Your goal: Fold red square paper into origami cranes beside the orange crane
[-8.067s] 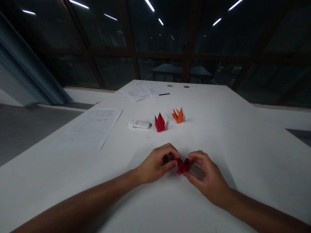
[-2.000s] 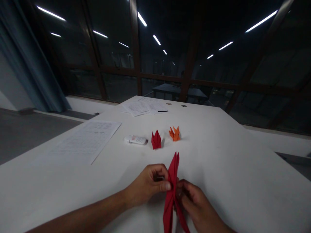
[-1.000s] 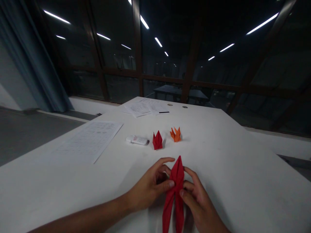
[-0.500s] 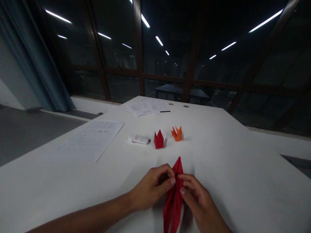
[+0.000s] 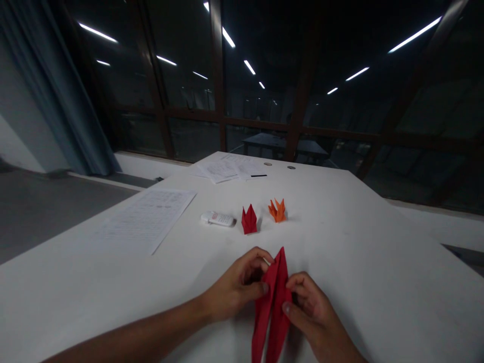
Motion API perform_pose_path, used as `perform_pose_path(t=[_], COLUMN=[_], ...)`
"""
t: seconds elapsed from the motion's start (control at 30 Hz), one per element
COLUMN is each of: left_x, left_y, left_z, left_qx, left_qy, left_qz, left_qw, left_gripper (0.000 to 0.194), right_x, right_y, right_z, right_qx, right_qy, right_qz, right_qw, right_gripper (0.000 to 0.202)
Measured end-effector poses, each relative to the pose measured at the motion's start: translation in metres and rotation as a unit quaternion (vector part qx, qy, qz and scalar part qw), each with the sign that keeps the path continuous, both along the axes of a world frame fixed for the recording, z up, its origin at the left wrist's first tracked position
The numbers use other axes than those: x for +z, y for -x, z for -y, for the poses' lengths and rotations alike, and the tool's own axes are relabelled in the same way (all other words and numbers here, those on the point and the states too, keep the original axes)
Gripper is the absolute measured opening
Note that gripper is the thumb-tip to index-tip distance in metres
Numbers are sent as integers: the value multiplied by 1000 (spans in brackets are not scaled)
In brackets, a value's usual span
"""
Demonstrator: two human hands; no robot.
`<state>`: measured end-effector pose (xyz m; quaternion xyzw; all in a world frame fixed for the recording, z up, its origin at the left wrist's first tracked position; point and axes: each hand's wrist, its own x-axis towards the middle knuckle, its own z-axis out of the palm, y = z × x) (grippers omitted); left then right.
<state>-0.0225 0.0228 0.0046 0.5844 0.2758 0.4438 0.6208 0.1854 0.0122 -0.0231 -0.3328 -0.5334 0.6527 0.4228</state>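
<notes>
A long folded piece of red paper [image 5: 278,297] points away from me, its tip at the top and two narrow legs split apart toward the bottom of the view. Along its left edge, my left hand [image 5: 242,287] pinches it between thumb and fingers. My right hand [image 5: 315,315] grips the right edge the same way, slightly lower. Just beyond stand a small red origami figure [image 5: 249,220] and a small orange origami figure [image 5: 278,210] with several pointed tips. The paper's lower end runs out of view.
Left of the small red figure lies a white correction-tape-like item [image 5: 218,219] with printing on it. A printed sheet [image 5: 151,217] rests on the left of the white table [image 5: 359,262]. More papers [image 5: 227,168] and a black strip [image 5: 259,175] lie farther back. Dark windows and a blue curtain stand beyond.
Both hands have moved slightly apart, and the red paper's upper part has spread wider, with a lengthwise slit now showing. The view has shifted a little.
</notes>
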Motion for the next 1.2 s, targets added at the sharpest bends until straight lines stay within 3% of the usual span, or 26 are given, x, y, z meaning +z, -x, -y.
perform_pose_path(t=[0.13, 0.3, 0.6, 0.87, 1.2], left_x=[0, -8, -10, -5, -4], left_y=[3, 3, 0, 0, 2], left_z=[-1, -3, -5, -8, -8], left_qx=[-13, -17, 19, 62, 49], left_qy=[20, -4, 20, 45, 58], left_qz=[18, 15, 17, 19, 15], left_qw=[1000, 1000, 999, 997, 997], left_gripper=[53, 52, 48, 45, 40], right_x=[-2, 0, 8, -13, -15], right_y=[1, 0, -1, -3, -5], right_z=[-2, -7, -10, -15, -17], right_qx=[11, 39, 97, 75, -12], right_qy=[26, 50, 40, 20, 17], right_qz=[-66, -85, -71, -18, 6], right_qw=[997, 994, 992, 997, 1000], right_gripper=[48, 72, 52, 39, 37])
